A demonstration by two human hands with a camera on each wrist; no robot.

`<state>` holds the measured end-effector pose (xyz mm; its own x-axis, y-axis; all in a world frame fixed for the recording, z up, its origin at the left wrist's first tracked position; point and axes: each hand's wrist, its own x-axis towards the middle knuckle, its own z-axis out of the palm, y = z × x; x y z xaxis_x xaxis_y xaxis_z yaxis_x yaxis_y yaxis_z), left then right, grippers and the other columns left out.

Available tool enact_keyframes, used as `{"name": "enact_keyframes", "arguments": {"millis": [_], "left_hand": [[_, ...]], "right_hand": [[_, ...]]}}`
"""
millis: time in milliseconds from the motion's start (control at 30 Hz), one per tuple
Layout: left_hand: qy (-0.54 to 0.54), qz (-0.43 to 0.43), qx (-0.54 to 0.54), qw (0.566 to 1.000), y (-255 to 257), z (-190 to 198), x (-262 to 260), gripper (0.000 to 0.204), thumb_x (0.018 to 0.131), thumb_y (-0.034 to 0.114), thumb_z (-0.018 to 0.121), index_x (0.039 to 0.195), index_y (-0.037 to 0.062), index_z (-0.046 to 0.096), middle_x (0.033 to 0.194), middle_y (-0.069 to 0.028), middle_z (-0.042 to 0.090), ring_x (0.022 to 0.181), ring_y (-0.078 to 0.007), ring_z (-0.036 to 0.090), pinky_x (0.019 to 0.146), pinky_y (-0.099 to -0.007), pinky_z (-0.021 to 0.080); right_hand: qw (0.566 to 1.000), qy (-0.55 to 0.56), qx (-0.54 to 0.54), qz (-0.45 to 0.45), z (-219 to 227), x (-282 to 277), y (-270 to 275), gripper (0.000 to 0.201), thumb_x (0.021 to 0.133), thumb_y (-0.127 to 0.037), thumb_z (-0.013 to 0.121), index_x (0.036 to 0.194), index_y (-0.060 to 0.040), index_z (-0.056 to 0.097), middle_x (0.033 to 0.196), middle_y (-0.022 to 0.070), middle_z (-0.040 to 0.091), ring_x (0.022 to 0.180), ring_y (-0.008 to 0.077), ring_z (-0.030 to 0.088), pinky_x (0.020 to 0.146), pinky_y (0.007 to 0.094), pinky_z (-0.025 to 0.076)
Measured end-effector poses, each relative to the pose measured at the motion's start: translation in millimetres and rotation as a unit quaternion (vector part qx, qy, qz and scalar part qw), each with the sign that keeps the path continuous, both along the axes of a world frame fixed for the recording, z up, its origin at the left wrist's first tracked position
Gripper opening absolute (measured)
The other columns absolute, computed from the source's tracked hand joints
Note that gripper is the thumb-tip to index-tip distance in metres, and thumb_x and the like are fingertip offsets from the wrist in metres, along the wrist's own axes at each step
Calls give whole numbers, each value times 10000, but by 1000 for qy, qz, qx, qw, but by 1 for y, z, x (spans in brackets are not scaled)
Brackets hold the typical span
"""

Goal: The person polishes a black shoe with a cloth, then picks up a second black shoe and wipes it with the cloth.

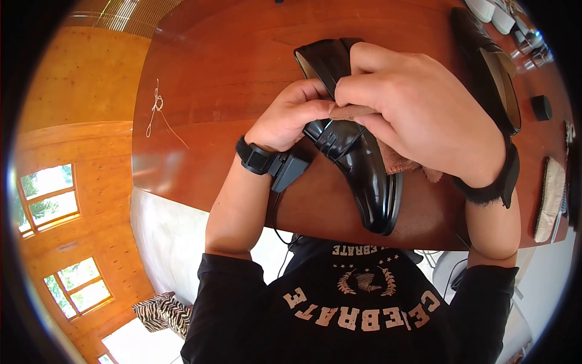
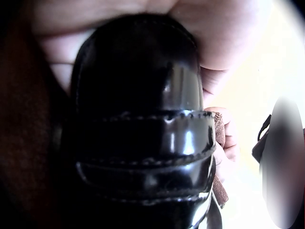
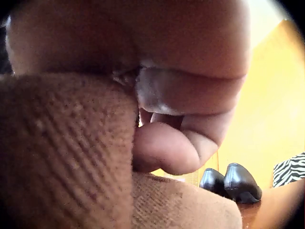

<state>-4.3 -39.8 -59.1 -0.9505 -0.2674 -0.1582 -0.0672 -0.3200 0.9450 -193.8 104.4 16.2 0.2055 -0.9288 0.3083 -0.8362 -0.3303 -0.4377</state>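
A glossy black leather loafer (image 1: 367, 182) has its toe toward the person in the head view. My left hand (image 1: 288, 118) grips it at the opening, thumb near the top edge. In the left wrist view the shoe's tongue and stitched strap (image 2: 143, 138) fill the middle, with the palm behind. My right hand (image 1: 418, 103) holds a folded brown cloth (image 1: 397, 159) against the upper by the left thumb; part of the cloth hangs below the hand. Its ribbed weave (image 3: 66, 148) shows large in the right wrist view, beside curled fingers.
Another black shoe (image 1: 485, 67) lies at the right of the reddish wooden table (image 1: 230, 79). A small black round piece (image 1: 541, 108) and a pale-bristled brush (image 1: 550, 197) are near the right edge. A thin knotted string (image 1: 157, 103) lies at left.
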Motion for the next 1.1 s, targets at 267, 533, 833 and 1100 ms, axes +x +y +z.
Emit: {"name": "enact_keyframes", "arguments": {"millis": [267,533,833,1100], "left_hand": [[0,43,25,999,5,-1,1,340,936,181,686,1201,-31,659,1103,-51,708,1002,-115,648,916,-274,503],[-8,28,12,999,-1,-7,3,346,943,191,699,1208,-27,653,1090,-49,706,990,-107,636,900,-276,495],[-4,10,45,999,-1,-3,1,358,961,167,680,1261,-25,643,1096,-45,715,962,-108,657,867,-271,528],[22,29,25,999,-2,-3,3,347,992,245,660,1207,-27,668,1034,-42,710,920,-95,652,803,-237,519]], "right_hand": [[998,-32,-47,-15,-14,-2,-11,123,839,-82,708,951,-53,668,894,130,569,834,367,613,716,450,482],[1000,-22,-16,-16,-10,-1,-6,122,845,-74,709,955,-48,662,884,126,564,841,361,616,712,448,477],[993,-23,55,103,9,-3,9,118,797,-112,777,801,-62,670,824,72,543,750,310,588,629,428,455],[992,-48,53,108,5,-2,13,81,731,-23,716,791,-51,668,814,86,533,732,323,580,622,426,452]]}}
